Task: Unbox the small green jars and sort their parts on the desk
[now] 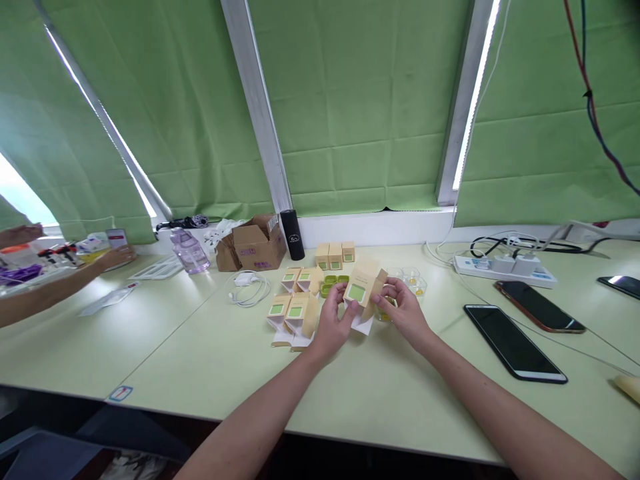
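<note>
Between both hands is a small tan carton [364, 283] with a green square on its front and a white flap hanging open below. My left hand [334, 320] grips its left side, thumb on the front. My right hand [401, 308] closes on its right edge. Left of the hands, several similar open cartons [296, 308] lie on the table. Green containers [330, 285] sit just behind my left hand. Clear round cups with yellow contents [414, 280] stand behind my right hand. Farther back, three closed cartons [335, 256] are lined up.
A cardboard box [257, 247], a black cylinder [293, 235] and a purple-tinted bottle [190, 252] stand toward the back left. A white charger with cable [249, 281] lies nearer. Phones [515, 343] and a power strip [505, 268] are at right. Another person's arm [65, 285] reaches in from the left.
</note>
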`<action>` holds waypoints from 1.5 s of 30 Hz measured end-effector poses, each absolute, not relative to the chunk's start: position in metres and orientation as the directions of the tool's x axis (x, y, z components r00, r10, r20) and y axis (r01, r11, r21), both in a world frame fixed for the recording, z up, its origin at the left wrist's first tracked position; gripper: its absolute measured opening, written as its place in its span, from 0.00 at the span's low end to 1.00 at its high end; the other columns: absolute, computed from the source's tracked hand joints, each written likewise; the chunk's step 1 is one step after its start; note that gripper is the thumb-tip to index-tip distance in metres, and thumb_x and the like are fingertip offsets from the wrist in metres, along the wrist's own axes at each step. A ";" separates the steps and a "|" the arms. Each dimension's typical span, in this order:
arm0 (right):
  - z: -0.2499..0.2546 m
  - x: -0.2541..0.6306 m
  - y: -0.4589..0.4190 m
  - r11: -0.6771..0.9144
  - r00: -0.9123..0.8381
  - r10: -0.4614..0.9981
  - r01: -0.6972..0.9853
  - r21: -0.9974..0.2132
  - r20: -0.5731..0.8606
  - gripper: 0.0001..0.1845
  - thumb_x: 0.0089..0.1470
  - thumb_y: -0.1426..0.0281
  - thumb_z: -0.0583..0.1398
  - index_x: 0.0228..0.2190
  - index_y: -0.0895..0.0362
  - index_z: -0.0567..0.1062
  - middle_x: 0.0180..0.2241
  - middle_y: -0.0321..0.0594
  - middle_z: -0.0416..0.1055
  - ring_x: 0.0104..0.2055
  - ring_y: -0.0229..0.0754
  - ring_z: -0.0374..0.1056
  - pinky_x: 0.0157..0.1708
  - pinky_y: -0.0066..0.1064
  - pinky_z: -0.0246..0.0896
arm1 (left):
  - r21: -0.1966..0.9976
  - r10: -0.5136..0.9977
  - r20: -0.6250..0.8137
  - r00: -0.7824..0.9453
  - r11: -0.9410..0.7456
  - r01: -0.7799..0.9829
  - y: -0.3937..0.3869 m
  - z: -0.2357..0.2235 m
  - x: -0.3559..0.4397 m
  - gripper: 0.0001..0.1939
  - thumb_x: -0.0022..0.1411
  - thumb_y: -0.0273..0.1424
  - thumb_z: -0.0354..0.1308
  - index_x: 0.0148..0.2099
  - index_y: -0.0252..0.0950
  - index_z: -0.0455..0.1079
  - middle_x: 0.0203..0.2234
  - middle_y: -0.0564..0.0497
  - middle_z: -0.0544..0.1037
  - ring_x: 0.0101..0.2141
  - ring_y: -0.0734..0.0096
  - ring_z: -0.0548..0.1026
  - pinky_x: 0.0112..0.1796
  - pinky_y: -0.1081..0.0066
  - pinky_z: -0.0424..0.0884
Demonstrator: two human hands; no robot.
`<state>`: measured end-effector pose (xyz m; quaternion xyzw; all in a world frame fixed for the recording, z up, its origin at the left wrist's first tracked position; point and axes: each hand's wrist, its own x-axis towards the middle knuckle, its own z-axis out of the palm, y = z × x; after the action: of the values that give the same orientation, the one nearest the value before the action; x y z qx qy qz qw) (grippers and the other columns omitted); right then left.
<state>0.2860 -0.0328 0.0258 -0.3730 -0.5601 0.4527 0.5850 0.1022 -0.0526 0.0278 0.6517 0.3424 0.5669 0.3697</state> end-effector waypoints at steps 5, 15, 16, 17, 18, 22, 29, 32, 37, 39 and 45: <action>0.021 0.289 -0.031 0.395 -0.045 0.917 -0.019 -0.918 0.396 0.28 0.50 0.49 0.69 0.47 0.51 0.74 0.40 0.41 0.78 0.46 0.51 0.73 0.47 0.43 0.68 | 0.885 0.896 0.438 0.072 -0.415 -0.212 -0.051 0.030 0.105 0.27 0.64 0.45 0.66 0.57 0.38 0.63 0.51 0.41 0.78 0.51 0.58 0.77 0.51 0.62 0.72; 0.021 0.294 -0.031 0.477 -0.061 0.878 0.202 -0.855 0.475 0.20 0.53 0.47 0.65 0.26 0.50 0.79 0.38 0.44 0.77 0.50 0.55 0.65 0.53 0.46 0.59 | 0.895 0.940 0.335 0.067 -0.295 -0.335 -0.053 0.035 0.102 0.29 0.59 0.39 0.71 0.56 0.38 0.63 0.40 0.46 0.83 0.39 0.63 0.81 0.43 0.66 0.73; 0.022 0.294 -0.031 0.475 -0.055 0.879 0.199 -0.857 0.474 0.20 0.53 0.47 0.65 0.26 0.50 0.79 0.38 0.44 0.77 0.50 0.55 0.65 0.53 0.46 0.59 | 0.893 0.942 0.327 0.077 -0.282 -0.350 -0.052 0.036 0.102 0.30 0.58 0.39 0.72 0.56 0.38 0.63 0.40 0.46 0.84 0.40 0.62 0.82 0.44 0.65 0.73; 0.022 0.294 -0.032 0.471 -0.051 0.881 0.198 -0.860 0.471 0.20 0.54 0.48 0.65 0.26 0.50 0.79 0.38 0.43 0.77 0.50 0.55 0.66 0.53 0.45 0.58 | 0.892 0.943 0.320 0.087 -0.270 -0.363 -0.052 0.036 0.102 0.30 0.58 0.39 0.72 0.56 0.37 0.64 0.41 0.45 0.84 0.41 0.61 0.82 0.46 0.64 0.73; 0.023 0.293 -0.032 0.466 -0.048 0.883 0.197 -0.862 0.467 0.20 0.54 0.48 0.64 0.26 0.50 0.78 0.38 0.43 0.77 0.50 0.54 0.66 0.53 0.45 0.58 | 0.891 0.944 0.315 0.097 -0.259 -0.373 -0.052 0.037 0.102 0.30 0.57 0.38 0.72 0.56 0.37 0.65 0.42 0.44 0.84 0.42 0.59 0.82 0.47 0.63 0.73; 0.025 0.293 -0.033 0.457 -0.037 0.887 0.194 -0.868 0.459 0.20 0.53 0.48 0.64 0.25 0.50 0.78 0.38 0.43 0.77 0.50 0.54 0.66 0.53 0.45 0.58 | 0.891 0.949 0.289 0.123 -0.220 -0.397 -0.051 0.037 0.102 0.30 0.57 0.38 0.73 0.57 0.35 0.67 0.45 0.43 0.83 0.45 0.57 0.82 0.50 0.61 0.73; 0.025 0.293 -0.032 0.429 -0.030 0.902 0.174 -0.886 0.431 0.20 0.53 0.48 0.64 0.24 0.51 0.77 0.39 0.43 0.77 0.50 0.54 0.66 0.53 0.45 0.59 | 0.876 0.955 0.255 0.151 -0.162 -0.454 -0.049 0.036 0.102 0.26 0.55 0.35 0.73 0.54 0.34 0.73 0.47 0.42 0.83 0.50 0.54 0.81 0.54 0.59 0.71; 0.025 0.293 -0.032 0.411 -0.027 0.910 0.167 -0.896 0.413 0.22 0.52 0.47 0.64 0.23 0.52 0.75 0.38 0.43 0.76 0.49 0.54 0.66 0.52 0.44 0.60 | 0.878 0.954 0.230 0.191 -0.118 -0.464 -0.049 0.037 0.101 0.27 0.55 0.35 0.73 0.55 0.33 0.74 0.48 0.41 0.83 0.50 0.53 0.81 0.54 0.58 0.71; 0.025 0.291 -0.031 0.410 -0.054 0.912 0.172 -0.896 0.407 0.26 0.52 0.43 0.62 0.21 0.52 0.73 0.35 0.43 0.76 0.49 0.54 0.66 0.51 0.44 0.61 | 0.880 0.949 0.215 0.233 -0.085 -0.468 -0.049 0.039 0.097 0.25 0.56 0.35 0.73 0.54 0.33 0.76 0.48 0.41 0.83 0.49 0.55 0.81 0.50 0.63 0.73; 0.025 0.291 -0.031 0.413 -0.064 0.911 0.173 -0.894 0.408 0.26 0.52 0.43 0.62 0.21 0.51 0.74 0.36 0.43 0.77 0.49 0.55 0.67 0.51 0.45 0.62 | 0.885 0.946 0.213 0.243 -0.081 -0.458 -0.049 0.040 0.096 0.25 0.56 0.35 0.73 0.55 0.34 0.76 0.47 0.41 0.83 0.49 0.54 0.81 0.49 0.62 0.73; 0.023 0.292 -0.030 0.426 -0.031 0.903 0.192 -0.884 0.429 0.22 0.52 0.45 0.64 0.27 0.50 0.81 0.41 0.44 0.79 0.51 0.56 0.68 0.54 0.49 0.62 | 0.894 0.944 0.285 0.169 -0.198 -0.403 -0.046 0.036 0.096 0.22 0.56 0.39 0.73 0.49 0.34 0.76 0.44 0.43 0.84 0.45 0.56 0.81 0.49 0.60 0.72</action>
<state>0.2922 -0.0301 0.0232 -0.4270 -0.6410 0.3232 0.5498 0.0964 -0.0464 0.0357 0.5049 0.2676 0.5864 0.5741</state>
